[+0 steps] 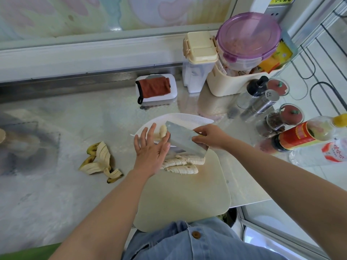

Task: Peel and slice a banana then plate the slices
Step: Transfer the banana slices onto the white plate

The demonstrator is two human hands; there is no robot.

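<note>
Steel cleaver gripped by right hand; left hand flat-fingered, nearer slices; plate at 12 o'clock.

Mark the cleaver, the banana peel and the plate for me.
cleaver [185, 140], head view, flat of the blade.
banana peel [102, 155], head view, pale inner side of a strip.
plate [187, 118], head view, bare far rim.

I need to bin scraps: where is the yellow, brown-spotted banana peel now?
In the head view, the yellow banana peel lies on the shiny steel counter, left of the cream plastic cutting board and the left hand.
</note>
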